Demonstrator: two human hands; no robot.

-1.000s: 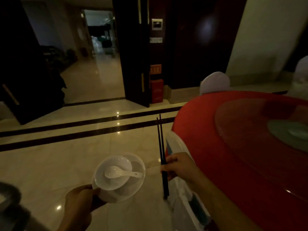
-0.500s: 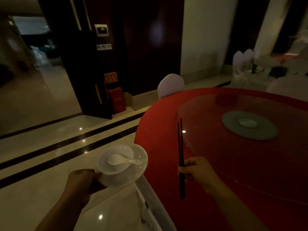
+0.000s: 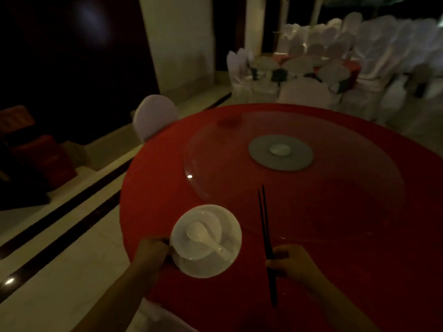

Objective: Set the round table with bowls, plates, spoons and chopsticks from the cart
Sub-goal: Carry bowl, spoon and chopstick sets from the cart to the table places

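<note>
head view: over the edge of the round table (image 3: 167,164), the plate (image 3: 206,271), stacked with bowl (image 3: 208,219) and spoon (image 3: 203,236) for one-trip carrying, is gripped by the left hand (image 3: 151,252); chopsticks (image 3: 265,226) are pinched in the right hand (image 3: 294,262).

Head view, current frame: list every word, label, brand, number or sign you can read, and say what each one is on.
No readable text anywhere in this frame.
The bowl, plate, spoon and chopsticks: plain, with no visible marks.
The red boxes by the dark wall: too dark and blurred to tell whether they carry any lettering.
</note>
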